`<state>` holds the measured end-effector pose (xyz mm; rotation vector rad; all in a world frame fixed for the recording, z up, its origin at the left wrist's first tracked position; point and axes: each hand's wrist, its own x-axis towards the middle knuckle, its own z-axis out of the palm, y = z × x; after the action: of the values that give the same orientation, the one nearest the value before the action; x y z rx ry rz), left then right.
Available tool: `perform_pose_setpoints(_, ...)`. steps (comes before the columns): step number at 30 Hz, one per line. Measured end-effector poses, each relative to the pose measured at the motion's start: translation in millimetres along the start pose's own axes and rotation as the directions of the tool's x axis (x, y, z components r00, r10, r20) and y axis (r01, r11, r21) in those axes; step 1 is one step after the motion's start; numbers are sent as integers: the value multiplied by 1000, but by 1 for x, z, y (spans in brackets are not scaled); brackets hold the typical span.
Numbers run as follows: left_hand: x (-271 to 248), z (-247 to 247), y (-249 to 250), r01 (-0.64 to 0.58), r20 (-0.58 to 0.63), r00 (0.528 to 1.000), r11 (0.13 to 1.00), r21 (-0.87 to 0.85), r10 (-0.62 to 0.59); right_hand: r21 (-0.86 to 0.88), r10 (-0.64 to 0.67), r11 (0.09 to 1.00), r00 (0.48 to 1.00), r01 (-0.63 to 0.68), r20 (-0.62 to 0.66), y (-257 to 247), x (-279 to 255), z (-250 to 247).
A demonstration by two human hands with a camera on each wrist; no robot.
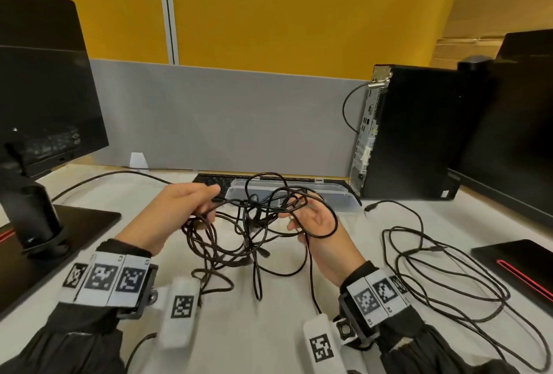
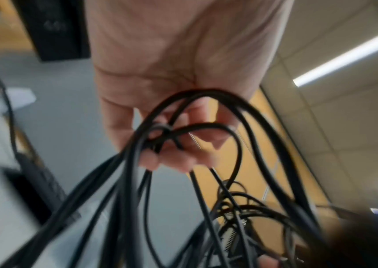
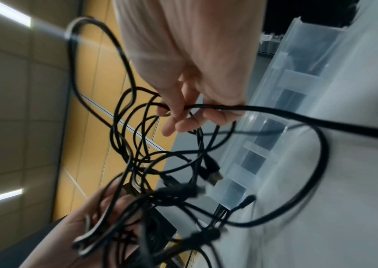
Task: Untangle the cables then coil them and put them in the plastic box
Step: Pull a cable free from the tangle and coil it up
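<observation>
A tangle of black cables (image 1: 251, 218) hangs between my two hands above the white desk, its lower loops trailing onto the desk. My left hand (image 1: 206, 203) grips a bunch of loops at the tangle's left side; in the left wrist view its fingers (image 2: 172, 154) curl round several strands of the cables (image 2: 206, 125). My right hand (image 1: 299, 215), palm up, has loops draped over it, and its fingers (image 3: 183, 116) curl round a strand of the tangle (image 3: 160, 181). The clear plastic box (image 1: 344, 203) (image 3: 298, 101) lies open just behind the hands.
A separate black cable (image 1: 434, 249) sprawls in loose loops on the desk at the right. A black keyboard (image 1: 215, 180) sits behind the box. A monitor on its stand (image 1: 45, 104) stands left; a PC tower (image 1: 413, 134) and a second monitor (image 1: 514, 134) stand right.
</observation>
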<state>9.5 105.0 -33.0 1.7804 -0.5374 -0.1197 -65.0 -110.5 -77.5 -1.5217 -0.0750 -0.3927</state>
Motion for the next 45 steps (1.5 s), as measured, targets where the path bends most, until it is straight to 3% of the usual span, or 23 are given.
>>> perform_pose_setpoints(4,-1,1,-2,-88,-150,980,958,273,133,31,-57,998,998,57,-5,-1,-1,-2)
perform_pose_setpoints(7,-3,9,2,-171,-51,979,937,303,195,82,-53,995,998,55,-27,-4,-1,-1)
perform_pose_setpoints(10,-2,24,-1,-193,94,981,926,324,172,93,-36,995,999,35,8,-7,-3,1)
perform_pose_setpoints(12,-3,30,-2,-233,121,972,906,355,203,52,-35,998,999,34,29,-10,-5,2)
perform_pose_setpoints(16,-3,26,3,-262,4,965,962,80,263,-231,57,973,991,-27,122,-21,-6,-10)
perform_pose_setpoints(20,-1,21,0,-265,-96,962,960,-90,257,-579,240,814,934,-45,266,-42,-14,-39)
perform_pose_setpoints(22,-1,21,2,-272,-128,958,955,-117,257,-631,147,776,970,8,193,-58,-17,-43)
perform_pose_setpoints(24,-3,22,4,-276,-129,958,949,-151,257,-619,-65,777,993,112,97,-74,-11,-38)
perform_pose_setpoints(26,-5,26,8,-294,-118,953,945,-145,278,-663,-158,711,972,234,174,-87,1,-26)
perform_pose_setpoints(29,-8,31,11,-341,-134,938,922,-183,320,-656,79,726,923,205,376,-95,23,-1)
perform_pose_setpoints(33,-7,32,11,-318,-145,947,889,-329,285,-655,344,754,825,41,448,-89,40,24)
perform_pose_setpoints(39,-5,38,5,-220,-62,973,801,-557,224,-436,373,891,757,-129,537,-100,36,34)
perform_pose_setpoints(45,-5,40,7,-181,-127,983,770,-612,131,-638,488,767,704,-64,516,-102,30,44)
